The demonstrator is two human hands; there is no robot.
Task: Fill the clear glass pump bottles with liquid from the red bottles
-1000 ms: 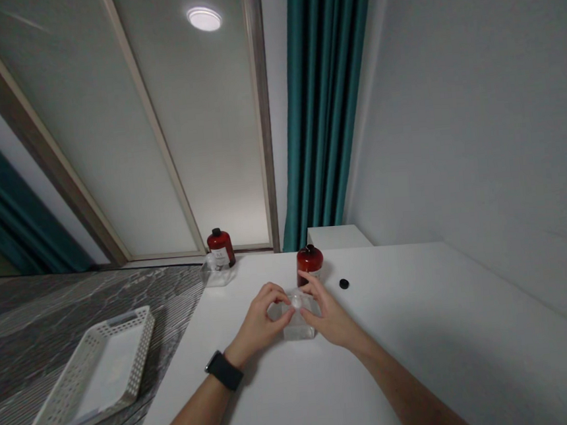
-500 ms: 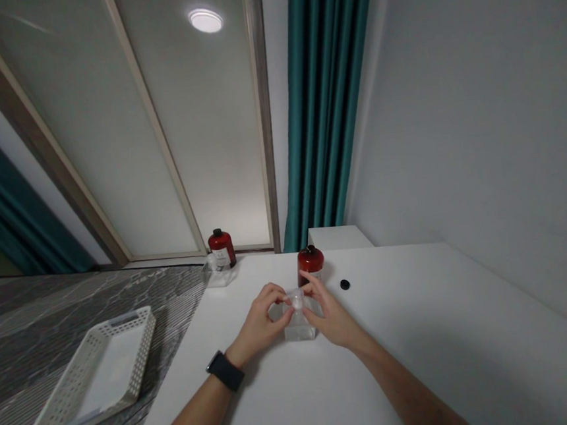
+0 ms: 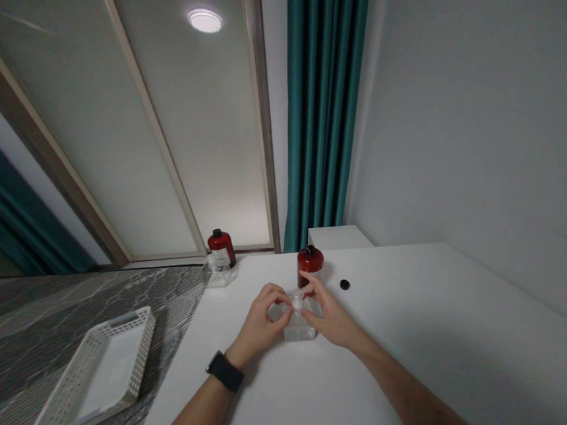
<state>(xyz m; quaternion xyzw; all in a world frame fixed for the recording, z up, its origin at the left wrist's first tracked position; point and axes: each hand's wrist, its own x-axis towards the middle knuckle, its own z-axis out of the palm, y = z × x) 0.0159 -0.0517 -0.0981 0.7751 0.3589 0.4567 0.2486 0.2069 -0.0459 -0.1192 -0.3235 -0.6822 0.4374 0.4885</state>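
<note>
At the white table [image 3: 290, 404], both hands [image 3: 260, 317] grip the clear container [image 3: 299, 331] near its top, as before.

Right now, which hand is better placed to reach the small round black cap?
Probably the right hand: the black cap lies nearer it on the white table. The left hand is farther away, across the clear boxy container.

The left hand [image 3: 271, 308] and the right hand [image 3: 326, 310] pinch the top of a clear container [image 3: 299, 333] on the white worktop [image 3: 299, 396]. Just behind stands a red bottle [image 3: 310, 259]; a second bottle [image 3: 221, 244] (black-capped) stands near the far left corner, beside another clear vessel [image 3: 216, 279].
</note>
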